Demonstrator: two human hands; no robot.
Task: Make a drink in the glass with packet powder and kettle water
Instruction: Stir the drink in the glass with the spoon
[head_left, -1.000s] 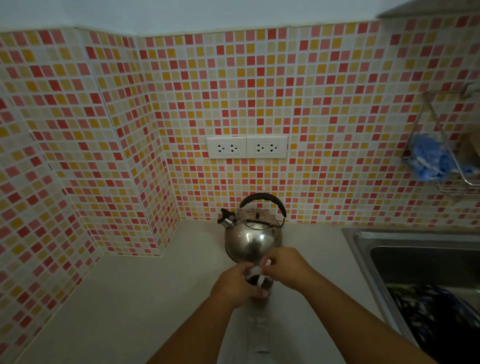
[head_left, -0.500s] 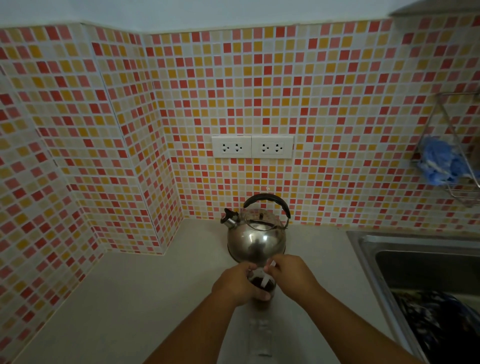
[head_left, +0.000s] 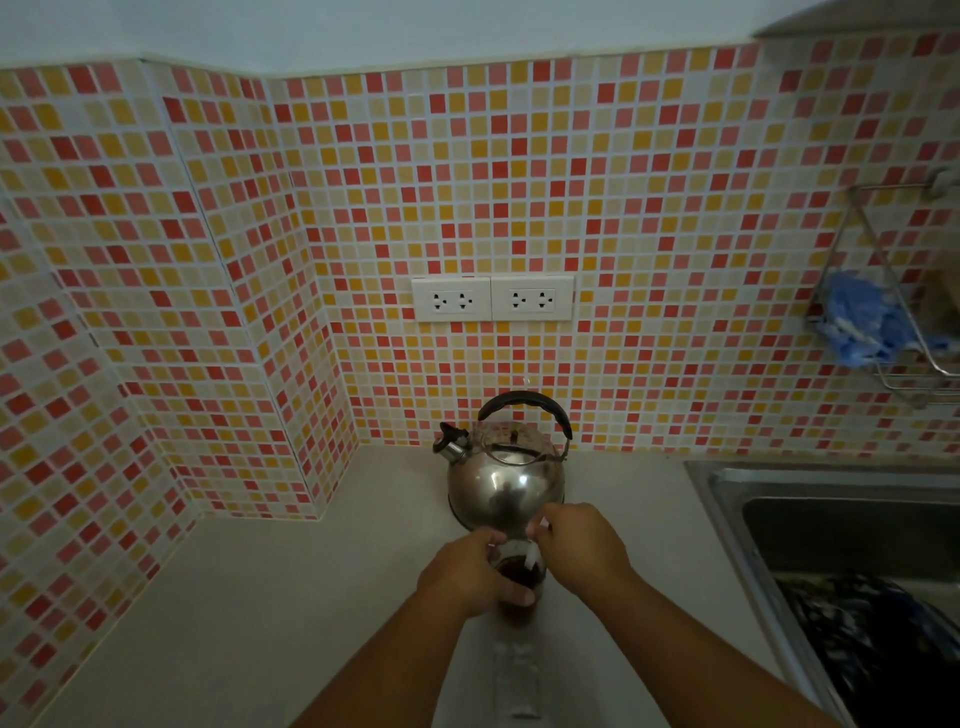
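Observation:
A small glass (head_left: 521, 570) of dark brown liquid stands on the pale counter, just in front of the steel kettle (head_left: 506, 483). My left hand (head_left: 465, 571) wraps around the glass from the left. My right hand (head_left: 584, 551) is over the rim on the right and pinches a thin white stirrer (head_left: 533, 558) that dips into the liquid. The kettle has a black handle, its lid on, and its spout points left. A flat, see-through packet (head_left: 514, 680) lies on the counter between my forearms.
A steel sink (head_left: 727, 499) with a dark patterned cloth (head_left: 878, 644) in it lies to the right. A wire rack (head_left: 898, 291) with a blue scrubber (head_left: 857, 325) hangs on the tiled wall. Two white sockets (head_left: 492, 299) sit above the kettle. The wall corner juts out at left.
Both hands stay at the glass; the white stirrer has shifted a little inside it. The view has moved slightly and the picture is darker.

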